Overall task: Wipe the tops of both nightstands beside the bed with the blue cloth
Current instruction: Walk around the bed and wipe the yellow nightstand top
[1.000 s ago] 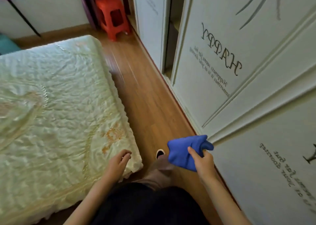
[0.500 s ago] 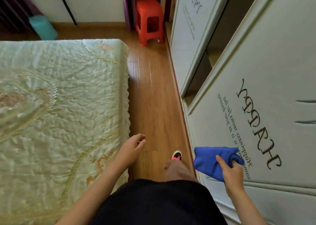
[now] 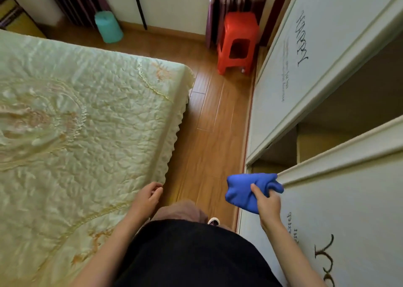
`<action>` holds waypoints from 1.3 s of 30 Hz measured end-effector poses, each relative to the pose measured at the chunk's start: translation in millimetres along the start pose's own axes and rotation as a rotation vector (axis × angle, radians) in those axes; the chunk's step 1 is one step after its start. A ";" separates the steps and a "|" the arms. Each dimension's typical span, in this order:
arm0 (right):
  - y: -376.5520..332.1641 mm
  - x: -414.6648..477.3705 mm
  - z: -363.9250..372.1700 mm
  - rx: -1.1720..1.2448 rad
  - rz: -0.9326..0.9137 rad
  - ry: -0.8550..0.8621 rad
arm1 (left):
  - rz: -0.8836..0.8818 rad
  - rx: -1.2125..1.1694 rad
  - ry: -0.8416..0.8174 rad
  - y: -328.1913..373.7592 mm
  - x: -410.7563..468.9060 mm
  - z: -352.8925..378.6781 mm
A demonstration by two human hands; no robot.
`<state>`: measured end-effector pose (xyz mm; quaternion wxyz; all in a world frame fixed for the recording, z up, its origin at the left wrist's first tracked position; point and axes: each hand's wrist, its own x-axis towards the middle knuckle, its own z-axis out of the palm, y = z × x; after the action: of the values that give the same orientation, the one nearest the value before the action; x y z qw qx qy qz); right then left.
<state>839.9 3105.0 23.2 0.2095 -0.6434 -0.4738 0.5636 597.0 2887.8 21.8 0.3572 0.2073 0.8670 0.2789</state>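
The blue cloth is bunched up in my right hand, held at waist height close to the white wardrobe front. My left hand hangs beside the edge of the bed, fingers loosely curled and holding nothing. The bed has a pale green quilted cover and fills the left half of the view. No nightstand shows in this view.
A strip of wooden floor runs between the bed and the wardrobe, whose sliding door stands partly open. A red plastic stool stands at the far end of the strip. A teal bin sits by the far wall with curtains.
The view has swung left and moved forward along the aisle: the stool, far wall and teal bin are nearer. The wardrobe gap is now beside my right hand. Both hands keep their poses.
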 end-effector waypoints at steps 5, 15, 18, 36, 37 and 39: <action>-68.3 85.9 48.9 -0.012 -0.037 -0.084 | -0.095 -0.091 0.124 27.1 67.4 -9.3; -201.3 248.0 121.3 -0.019 -0.005 -0.039 | 0.009 -0.090 0.071 147.9 304.2 -64.7; -243.6 294.5 127.7 -0.002 0.003 0.039 | 0.094 -0.041 -0.011 208.9 371.8 -82.2; -499.6 639.7 270.2 -0.112 -0.079 -0.093 | -0.009 -0.186 0.153 421.8 693.2 -122.0; -519.6 654.9 287.7 -0.141 -0.102 -0.135 | -0.036 -0.203 0.183 425.5 704.3 -129.5; -557.4 680.8 324.7 -0.185 -0.139 -0.215 | -0.099 -0.244 0.238 431.1 722.9 -144.1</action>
<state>274.4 3853.2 22.7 0.1360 -0.5615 -0.5870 0.5672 83.8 3570.3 14.8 0.2879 0.0848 0.8720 0.3867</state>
